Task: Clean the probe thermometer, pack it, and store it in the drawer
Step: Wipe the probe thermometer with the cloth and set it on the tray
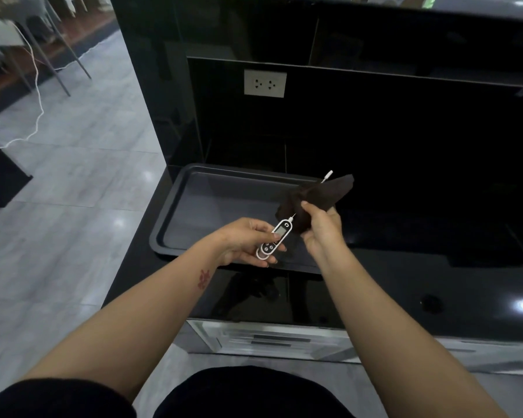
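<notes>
My left hand grips the white and black body of the probe thermometer, display facing up. Its thin metal probe runs up and to the right into a dark brown cloth. My right hand holds that cloth bunched around the probe, thumb on top. A small white tip sticks out past the cloth's far end; whether it is the probe's cap or a separate piece is unclear. Both hands hover above the right part of a dark baking tray.
The tray lies on a glossy black countertop with a black wall panel and a white power socket behind. Silver drawer fronts show below the counter edge. Grey tiled floor with a white cable lies to the left.
</notes>
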### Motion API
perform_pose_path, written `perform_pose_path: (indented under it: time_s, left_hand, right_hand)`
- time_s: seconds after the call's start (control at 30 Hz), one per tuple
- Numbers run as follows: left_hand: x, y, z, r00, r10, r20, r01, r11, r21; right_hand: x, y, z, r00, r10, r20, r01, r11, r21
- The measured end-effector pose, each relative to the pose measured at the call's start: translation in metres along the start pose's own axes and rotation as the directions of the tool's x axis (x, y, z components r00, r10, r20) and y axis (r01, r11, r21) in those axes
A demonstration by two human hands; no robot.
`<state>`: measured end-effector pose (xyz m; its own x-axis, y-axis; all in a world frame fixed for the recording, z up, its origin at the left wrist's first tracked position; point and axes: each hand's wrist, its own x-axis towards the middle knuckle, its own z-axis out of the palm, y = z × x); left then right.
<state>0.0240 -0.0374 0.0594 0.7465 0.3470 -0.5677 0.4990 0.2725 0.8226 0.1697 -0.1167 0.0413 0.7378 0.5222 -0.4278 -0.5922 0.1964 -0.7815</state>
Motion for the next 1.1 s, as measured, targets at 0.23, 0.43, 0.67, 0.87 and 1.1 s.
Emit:
perform_pose_path:
  time_s: [0.23, 0.43, 0.67, 0.87, 1.1]
  left_hand:
    - [-0.007, -0.007, -0.011, 1.000, -0.017, 0.026, 0.016, 0.999, 0.036]
    - [-0.006, -0.010, -0.017, 0.999, -0.024, 0.046, 0.020, 0.997, 0.072]
    - [0.003, -0.015, -0.023, 1.000, 0.000, -0.026, 0.002, 0.998, 0.062]
    - [-0.002, -0.013, -0.042, 1.000, -0.026, -0.001, 0.025, 0.990, 0.138]
    - [-0.005, -0.010, -0.054, 0.999, -0.044, 0.005, 0.042, 0.974, 0.221]
  right_hand:
    - [0.006, -0.005, -0.003, 1.000, 0.005, 0.011, -0.005, 1.000, -0.004]
    - [0.011, -0.006, -0.006, 1.000, -0.001, 0.008, 0.001, 1.000, -0.018]
    - [0.004, 0.010, -0.022, 0.984, 0.142, 0.108, -0.138, 0.989, -0.044]
    - [0.033, -0.029, -0.056, 0.987, 0.139, -0.080, -0.132, 0.987, 0.087]
    - [0.045, -0.051, -0.047, 0.982, 0.144, 0.123, -0.103, 0.952, -0.289]
